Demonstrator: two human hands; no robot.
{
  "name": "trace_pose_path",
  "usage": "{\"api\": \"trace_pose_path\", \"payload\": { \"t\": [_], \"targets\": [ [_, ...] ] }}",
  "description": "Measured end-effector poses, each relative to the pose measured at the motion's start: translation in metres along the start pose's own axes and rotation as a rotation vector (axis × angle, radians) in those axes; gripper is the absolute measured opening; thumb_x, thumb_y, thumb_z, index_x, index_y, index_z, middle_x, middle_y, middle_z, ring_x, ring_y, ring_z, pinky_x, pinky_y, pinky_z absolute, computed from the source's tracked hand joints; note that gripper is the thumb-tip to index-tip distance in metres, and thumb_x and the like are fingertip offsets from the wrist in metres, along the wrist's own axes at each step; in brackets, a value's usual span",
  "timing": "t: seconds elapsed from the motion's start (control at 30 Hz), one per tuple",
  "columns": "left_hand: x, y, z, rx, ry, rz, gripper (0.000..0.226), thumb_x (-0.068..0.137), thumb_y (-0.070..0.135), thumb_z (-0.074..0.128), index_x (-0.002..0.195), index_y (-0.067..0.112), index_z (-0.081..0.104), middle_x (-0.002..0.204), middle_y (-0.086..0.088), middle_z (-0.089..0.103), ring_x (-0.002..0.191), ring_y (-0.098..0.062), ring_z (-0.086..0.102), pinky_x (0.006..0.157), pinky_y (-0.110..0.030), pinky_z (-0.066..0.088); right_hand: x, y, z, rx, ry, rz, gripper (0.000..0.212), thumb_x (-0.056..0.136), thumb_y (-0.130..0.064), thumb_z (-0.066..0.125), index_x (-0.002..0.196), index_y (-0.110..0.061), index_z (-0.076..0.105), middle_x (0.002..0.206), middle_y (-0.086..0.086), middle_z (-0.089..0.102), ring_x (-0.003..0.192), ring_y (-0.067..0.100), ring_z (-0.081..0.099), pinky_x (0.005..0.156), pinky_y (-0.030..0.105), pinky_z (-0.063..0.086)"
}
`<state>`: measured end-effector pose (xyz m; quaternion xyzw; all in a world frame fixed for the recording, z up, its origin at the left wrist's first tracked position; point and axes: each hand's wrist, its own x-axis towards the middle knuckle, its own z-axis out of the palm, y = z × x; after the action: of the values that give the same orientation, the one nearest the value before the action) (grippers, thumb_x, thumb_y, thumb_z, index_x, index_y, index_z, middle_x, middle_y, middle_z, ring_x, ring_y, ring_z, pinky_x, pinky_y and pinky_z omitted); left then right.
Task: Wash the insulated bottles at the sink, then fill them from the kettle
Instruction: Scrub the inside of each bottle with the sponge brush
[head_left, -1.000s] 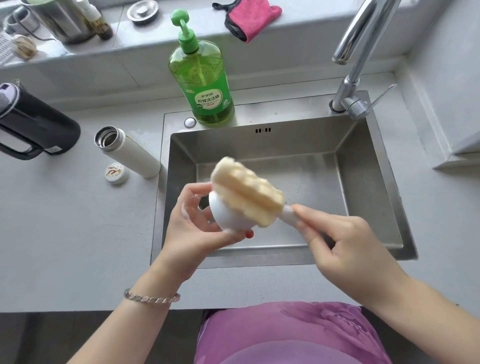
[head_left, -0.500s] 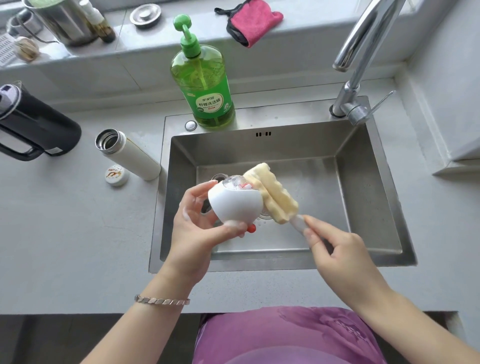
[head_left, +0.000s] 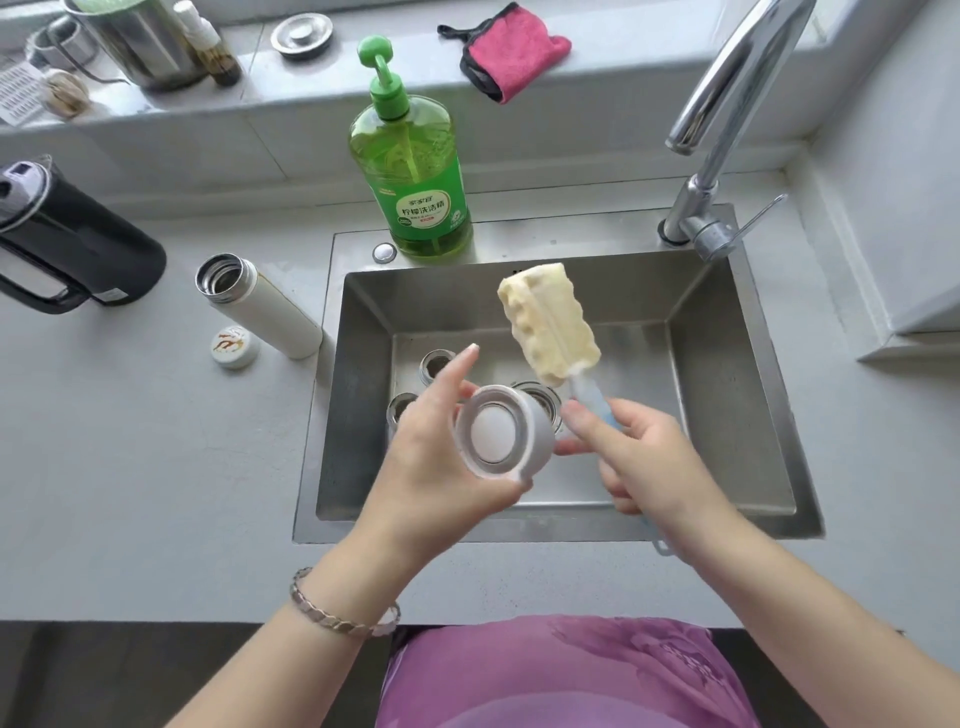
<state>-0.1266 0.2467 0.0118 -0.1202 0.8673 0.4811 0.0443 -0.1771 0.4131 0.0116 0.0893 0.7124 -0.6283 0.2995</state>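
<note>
— Grey counter (head_left: 156, 467) runs all round a steel sink (head_left: 727, 415), with a green soap bottle (head_left: 415, 171) on its back rim and the tap (head_left: 727, 130) at the right corner. Where is the lid?

— Over the sink's near half, in the left hand (head_left: 431, 457). The lid (head_left: 498, 439) is round and white with a grey rim, and its flat face is turned up toward the camera. The thumb presses its lower edge and the curled fingers cup it from behind. Only the index finger is straight, pointing away above the rim.

— And the other hand?

— The right hand (head_left: 649, 457) is just beside the lid, fingers wrapped round the pale blue handle of a sponge brush (head_left: 548, 325). The yellow sponge head stands up and leans away to the left, clear of the lid. Whether the right thumb touches the lid's edge I cannot tell.

— Both forearms?

— They reach in from the near edge and angle toward each other over the basin.

— The bottles?

— Three open steel mouths of bottles (head_left: 439, 366) show in the sink behind the left hand. A white bottle (head_left: 260, 306) stands uncapped on the counter to the left, with its cap (head_left: 235, 345) beside it and the black kettle (head_left: 67, 249) further left.
</note>
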Motion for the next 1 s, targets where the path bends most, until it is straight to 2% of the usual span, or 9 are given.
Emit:
{"api": "trace_pose_path", "payload": {
  "t": [0.07,0.17,0.27,0.4,0.47,0.6,0.73,0.93,1.0],
  "targets": [
    [-0.004,0.002,0.006,0.091,-0.017,0.124,0.096,0.06,0.02,0.08,0.139,0.036,0.027,0.112,0.028,0.046,0.109,-0.004,0.043,0.096,-0.029,0.042,0.003,-0.005,0.005,0.005,-0.047,-0.002,0.028,0.078,-0.03,0.068,0.087,-0.004,0.061,0.054,-0.001,0.047,0.034,0.004,0.023,0.034,0.015,0.019],
    [-0.007,0.001,0.009,0.1,0.006,0.218,0.091,0.059,0.026,0.074,0.137,0.037,0.028,0.116,0.03,0.047,0.109,0.001,0.041,0.092,-0.018,0.04,0.002,-0.005,0.005,0.02,-0.108,0.033,0.012,0.079,-0.018,0.07,0.084,-0.013,0.061,0.041,-0.013,0.034,0.034,0.004,0.021,0.033,0.015,0.017],
    [-0.01,-0.002,0.014,-0.005,0.054,0.228,0.092,0.059,0.029,0.078,0.139,0.027,0.033,0.126,0.019,0.051,0.116,-0.003,0.047,0.092,-0.014,0.04,0.0,-0.002,0.002,0.115,-0.114,0.075,0.009,0.082,-0.015,0.065,0.08,-0.015,0.056,0.046,-0.01,0.031,0.033,0.003,0.019,0.032,0.014,0.016],
    [-0.014,-0.009,0.023,-0.189,0.111,0.104,0.09,0.054,0.041,0.08,0.134,0.026,0.041,0.13,0.014,0.051,0.122,-0.005,0.049,0.097,-0.026,0.044,-0.005,-0.002,0.001,0.285,-0.105,0.144,0.01,0.078,-0.02,0.064,0.078,-0.016,0.055,0.053,-0.007,0.038,0.034,0.002,0.018,0.031,0.013,0.014],
    [-0.015,-0.005,0.027,-0.311,0.081,0.044,0.093,0.049,0.034,0.09,0.13,0.025,0.045,0.122,0.015,0.058,0.115,-0.003,0.054,0.094,-0.022,0.046,-0.007,0.0,0.006,0.32,-0.143,0.181,0.012,0.079,-0.022,0.063,0.084,-0.014,0.055,0.054,-0.007,0.041,0.034,0.001,0.018,0.03,0.012,0.014],
    [-0.013,-0.001,0.029,-0.359,0.114,0.026,0.069,0.053,0.014,0.088,0.112,0.025,0.054,0.102,0.024,0.064,0.097,0.003,0.061,0.08,-0.008,0.044,-0.006,0.001,0.013,0.315,-0.15,0.191,0.028,0.074,-0.034,0.062,0.091,-0.012,0.057,0.059,-0.004,0.05,0.035,0.002,0.019,0.031,0.012,0.014],
    [-0.008,-0.008,0.02,-0.367,0.149,-0.061,0.063,0.054,0.002,0.087,0.101,0.032,0.059,0.092,0.02,0.066,0.085,0.005,0.062,0.067,-0.011,0.047,-0.002,-0.003,-0.013,-0.161,0.051,-0.102,0.03,0.097,-0.029,0.039,0.077,-0.017,0.058,0.052,-0.01,0.051,0.031,0.005,0.032,0.042,0.018,0.024],
    [0.005,-0.011,0.006,-0.305,0.182,-0.068,0.057,0.05,0.019,0.083,0.1,0.038,0.062,0.094,0.005,0.068,0.086,-0.007,0.065,0.071,-0.019,0.051,-0.037,0.008,-0.028,-0.951,0.049,-0.513,0.028,0.093,-0.038,0.042,0.118,-0.04,0.053,0.055,-0.012,0.055,0.05,0.009,0.048,0.042,0.019,0.031],
    [0.008,-0.01,0.003,-0.233,0.163,-0.032,0.056,0.049,0.025,0.082,0.101,0.036,0.063,0.092,0.008,0.069,0.089,-0.01,0.064,0.078,-0.026,0.051,-0.047,0.011,-0.02,-0.976,0.0,-0.571,0.031,0.089,-0.041,0.04,0.119,-0.037,0.047,0.053,-0.012,0.057,0.05,0.012,0.045,0.037,0.02,0.026]
  ]
}}
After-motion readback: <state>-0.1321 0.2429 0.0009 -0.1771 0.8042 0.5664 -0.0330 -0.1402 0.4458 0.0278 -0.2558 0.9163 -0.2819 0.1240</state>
